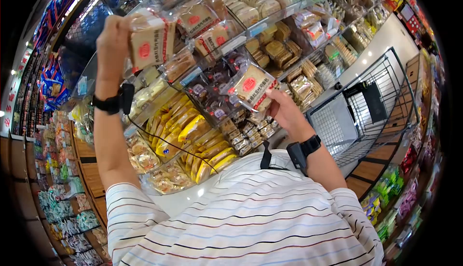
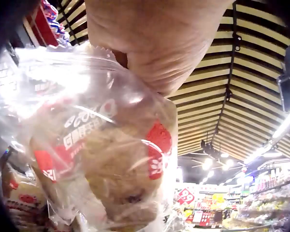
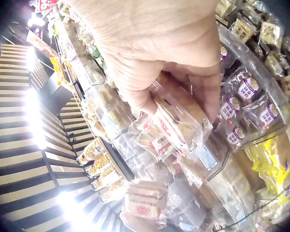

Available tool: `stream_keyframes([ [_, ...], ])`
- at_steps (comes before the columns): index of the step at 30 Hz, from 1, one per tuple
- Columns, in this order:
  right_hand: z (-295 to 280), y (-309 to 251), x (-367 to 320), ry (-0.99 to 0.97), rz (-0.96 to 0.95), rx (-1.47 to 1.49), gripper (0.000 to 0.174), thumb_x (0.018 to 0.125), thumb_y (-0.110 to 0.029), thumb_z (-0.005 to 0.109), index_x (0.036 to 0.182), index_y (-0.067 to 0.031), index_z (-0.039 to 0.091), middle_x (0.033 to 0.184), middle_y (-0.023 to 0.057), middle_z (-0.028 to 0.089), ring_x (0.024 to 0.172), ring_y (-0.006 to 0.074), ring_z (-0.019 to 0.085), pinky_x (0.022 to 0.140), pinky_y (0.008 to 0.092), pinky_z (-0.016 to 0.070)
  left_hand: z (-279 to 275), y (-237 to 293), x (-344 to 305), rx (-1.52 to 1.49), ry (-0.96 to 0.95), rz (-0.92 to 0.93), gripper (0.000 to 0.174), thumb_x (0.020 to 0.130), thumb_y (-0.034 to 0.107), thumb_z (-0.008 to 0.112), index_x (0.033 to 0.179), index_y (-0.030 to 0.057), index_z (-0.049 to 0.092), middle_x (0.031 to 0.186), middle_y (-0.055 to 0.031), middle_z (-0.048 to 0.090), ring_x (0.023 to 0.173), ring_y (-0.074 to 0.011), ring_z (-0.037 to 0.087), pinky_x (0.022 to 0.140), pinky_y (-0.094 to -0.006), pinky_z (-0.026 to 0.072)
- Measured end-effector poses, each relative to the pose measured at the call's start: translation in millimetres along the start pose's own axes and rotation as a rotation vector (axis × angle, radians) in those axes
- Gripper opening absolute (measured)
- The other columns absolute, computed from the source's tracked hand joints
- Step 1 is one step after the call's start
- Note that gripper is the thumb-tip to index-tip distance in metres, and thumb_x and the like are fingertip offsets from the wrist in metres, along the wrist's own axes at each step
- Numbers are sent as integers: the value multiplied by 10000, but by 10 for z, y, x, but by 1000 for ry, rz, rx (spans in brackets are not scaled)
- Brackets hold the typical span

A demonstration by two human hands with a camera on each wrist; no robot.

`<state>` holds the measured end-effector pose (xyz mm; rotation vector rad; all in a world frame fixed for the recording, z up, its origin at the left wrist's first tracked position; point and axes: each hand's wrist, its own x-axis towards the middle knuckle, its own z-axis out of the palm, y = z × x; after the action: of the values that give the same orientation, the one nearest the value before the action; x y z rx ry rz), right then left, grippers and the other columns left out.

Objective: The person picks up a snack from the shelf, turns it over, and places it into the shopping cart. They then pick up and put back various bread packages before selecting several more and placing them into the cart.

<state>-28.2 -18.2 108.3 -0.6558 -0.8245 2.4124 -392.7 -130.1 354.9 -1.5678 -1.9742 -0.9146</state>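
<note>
My raised left hand (image 1: 113,46) pinches a clear-wrapped pack of sliced bread (image 1: 149,46) by its edge, above the upper shelf bins. The pack's front has a red round label and a red strip of print. Seen close in the left wrist view, this bread pack (image 2: 121,169) hangs below the hand in crinkled film. Lower and to the right, my right hand (image 1: 288,114) grips a similar bread pack (image 1: 251,85) between thumb and fingers, its label facing up. The right wrist view shows this bread pack (image 3: 181,118) edge-on, partly hidden by the fingers.
More matching bread packs (image 1: 197,17) fill a clear bin between the hands. Below lie purple-labelled packets (image 1: 207,92) and yellow bags (image 1: 181,121). A wire shopping cart (image 1: 357,114) stands at the right. A thin black cable (image 1: 169,146) runs from the left wrist across the shirt.
</note>
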Motion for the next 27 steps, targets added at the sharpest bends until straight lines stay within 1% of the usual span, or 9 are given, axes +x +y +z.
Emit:
stream_keyframes([
  [4, -379, -19, 113, 37, -9, 25, 278, 941, -234, 637, 1156, -67, 581, 1022, 71, 702, 851, 166, 702, 770, 345, 584, 37, 547, -39, -104, -78, 19, 204, 1012, 193, 581, 887, 35, 552, 663, -23, 481, 594, -66, 417, 549, -257, 390],
  [8, -988, -163, -145, 175, -34, 6, 269, 928, -232, 665, 1140, -89, 580, 989, 56, 707, 823, 142, 694, 716, 339, 576, 628, 1176, -251, -221, -287, 32, 220, 1027, 196, 553, 889, 25, 542, 680, -29, 506, 596, -88, 438, 567, -267, 411],
  [11, -1533, -256, -412, 423, -51, 33, 317, 921, -216, 661, 1178, -85, 530, 995, 40, 673, 827, 146, 663, 725, 334, 546, 1432, 1563, -475, -251, -377, 241, 164, 1014, 163, 555, 911, 35, 547, 763, -86, 547, 631, -189, 527, 617, -323, 459],
  [15, -2546, -213, -944, 585, -126, 108, 363, 916, -194, 643, 1231, -86, 500, 1060, 57, 647, 851, 159, 653, 741, 332, 533, 2332, 2657, -859, -466, -718, 50, 165, 999, 189, 550, 937, 38, 570, 859, -189, 606, 790, -372, 624, 699, -419, 496],
  [16, -2706, -242, -1111, 664, -154, 111, 356, 917, -191, 639, 1226, -80, 500, 1059, 62, 645, 855, 163, 652, 747, 337, 535, 2663, 2809, -1004, -502, -725, 160, 197, 999, 227, 569, 963, 33, 554, 845, -192, 595, 744, -315, 592, 701, -386, 492],
  [18, -2951, -274, -1438, 819, -207, 119, 343, 921, -186, 631, 1215, -67, 500, 1059, 74, 642, 862, 172, 652, 757, 348, 540, 3103, 3323, -1207, -604, -801, 228, 202, 986, 220, 583, 945, 23, 572, 901, -221, 613, 817, -411, 608, 714, -419, 502],
  [21, -3499, -171, -1796, 987, -228, 134, 325, 899, -169, 639, 1169, -39, 513, 1006, 67, 622, 850, 172, 636, 758, 356, 536, 3730, 3986, -1532, -782, -837, 364, 177, 978, 201, 578, 943, 27, 574, 899, -197, 632, 838, -409, 616, 726, -447, 497],
  [25, -4144, 65, -2013, 1363, -244, -250, 296, 834, -169, 673, 1042, -18, 526, 861, 49, 566, 772, 188, 585, 700, 331, 503, 4678, 4508, -2176, -757, -979, 371, 200, 986, 233, 556, 963, 34, 544, 904, -217, 644, 845, -435, 617, 731, -490, 495],
  [27, -4292, 111, -2117, 1415, -219, -483, 286, 835, -176, 671, 1022, -22, 517, 835, 63, 569, 755, 199, 582, 699, 341, 503, 5012, 4727, -2430, -719, -1050, 344, 215, 992, 254, 538, 976, 39, 531, 903, -229, 651, 853, -444, 623, 734, -510, 496],
])
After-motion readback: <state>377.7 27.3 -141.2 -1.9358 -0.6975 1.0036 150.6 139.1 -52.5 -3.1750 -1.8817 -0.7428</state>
